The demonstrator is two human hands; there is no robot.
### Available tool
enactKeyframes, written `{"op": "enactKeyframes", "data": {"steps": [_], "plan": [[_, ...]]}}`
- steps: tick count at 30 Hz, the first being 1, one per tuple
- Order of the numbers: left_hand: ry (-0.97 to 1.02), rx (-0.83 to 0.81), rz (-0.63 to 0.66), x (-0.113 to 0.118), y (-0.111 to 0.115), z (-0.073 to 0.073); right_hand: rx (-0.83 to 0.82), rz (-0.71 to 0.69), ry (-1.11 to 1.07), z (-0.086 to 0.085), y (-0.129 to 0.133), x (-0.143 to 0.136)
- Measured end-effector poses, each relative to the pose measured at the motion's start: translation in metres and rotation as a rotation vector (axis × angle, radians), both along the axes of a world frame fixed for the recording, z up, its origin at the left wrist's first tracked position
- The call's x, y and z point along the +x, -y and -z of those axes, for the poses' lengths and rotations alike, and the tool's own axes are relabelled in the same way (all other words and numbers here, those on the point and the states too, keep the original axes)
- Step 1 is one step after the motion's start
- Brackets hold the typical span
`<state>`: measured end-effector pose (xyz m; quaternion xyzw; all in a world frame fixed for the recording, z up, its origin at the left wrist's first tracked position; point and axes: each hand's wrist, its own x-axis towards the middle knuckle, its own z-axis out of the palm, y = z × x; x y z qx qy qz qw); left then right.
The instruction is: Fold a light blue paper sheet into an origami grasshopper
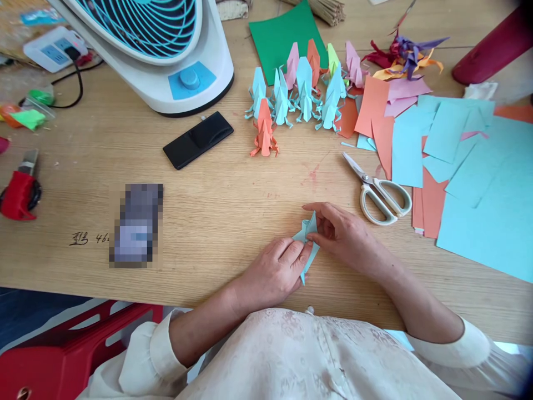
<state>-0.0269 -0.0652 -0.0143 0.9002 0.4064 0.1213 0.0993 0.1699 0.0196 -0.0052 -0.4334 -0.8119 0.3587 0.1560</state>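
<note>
A light blue folded paper piece point(311, 256) is held between both hands near the table's front edge, with pointed tips at its top and bottom. My left hand point(277, 269) is closed on its left side, fingers lying over it. My right hand point(339, 233) pinches its upper right part between thumb and fingers. Beyond the hands stand several light blue folded paper figures point(305, 91) and an orange one point(264, 130) in front of them. White-handled scissors point(385, 200) lie to the right of my right hand, blades pointing away to the upper left.
On the wooden table point(233, 205) are a fan point(200, 80), a black case point(198, 140), a blurred phone point(136, 225) and a red-handled tool point(19, 194). Light blue sheets point(491, 222), orange paper pieces point(375, 105) and a dark red cylinder point(491, 50) occupy the right.
</note>
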Motion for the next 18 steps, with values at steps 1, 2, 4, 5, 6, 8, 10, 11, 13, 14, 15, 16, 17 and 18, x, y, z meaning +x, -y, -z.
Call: {"op": "enactKeyframes", "data": {"steps": [1, 2, 4, 5, 6, 8, 10, 11, 13, 14, 15, 16, 17, 18], "plan": [[-0.002, 0.012, 0.001, 0.0004, -0.0001, 0.0003, 0.004, 0.000, 0.000, 0.0001, -0.0001, 0.0001], [-0.002, 0.022, 0.003, 0.0007, -0.0002, 0.0007, 0.011, -0.002, 0.001, 0.0004, -0.0001, 0.0002], [-0.003, 0.026, 0.008, 0.0010, -0.0002, 0.0015, 0.031, -0.007, 0.005, 0.0012, -0.0002, 0.0003], [-0.006, 0.021, 0.009, 0.0010, -0.0002, 0.0018, 0.043, -0.009, 0.005, 0.0016, -0.0001, 0.0003], [-0.010, 0.013, 0.009, 0.0010, -0.0002, 0.0020, 0.055, -0.007, 0.004, 0.0021, 0.0000, 0.0002], [-0.012, 0.013, 0.009, 0.0009, -0.0002, 0.0020, 0.070, -0.001, -0.003, 0.0028, 0.0004, -0.0002], [0.000, 0.035, 0.007, 0.0011, -0.0005, 0.0013, 0.075, 0.007, -0.015, 0.0030, 0.0008, -0.0008], [0.009, 0.048, 0.008, 0.0012, -0.0008, 0.0007, 0.075, 0.009, -0.018, 0.0030, 0.0009, -0.0011], [0.028, 0.073, 0.013, 0.0015, -0.0015, -0.0005, 0.072, 0.012, -0.022, 0.0027, 0.0010, -0.0014], [0.036, 0.081, 0.016, 0.0016, -0.0020, -0.0011, 0.069, 0.016, -0.024, 0.0025, 0.0010, -0.0015], [0.042, 0.085, 0.021, 0.0016, -0.0024, -0.0014, 0.065, 0.020, -0.027, 0.0024, 0.0010, -0.0015], [0.047, 0.089, 0.028, 0.0015, -0.0027, -0.0015, 0.060, 0.025, -0.032, 0.0024, 0.0011, -0.0014], [0.049, 0.088, 0.033, 0.0013, -0.0030, -0.0014, 0.054, 0.030, -0.036, 0.0026, 0.0012, -0.0013], [0.050, 0.083, 0.033, 0.0012, -0.0031, -0.0009, 0.051, 0.037, -0.039, 0.0029, 0.0014, -0.0012]]}}
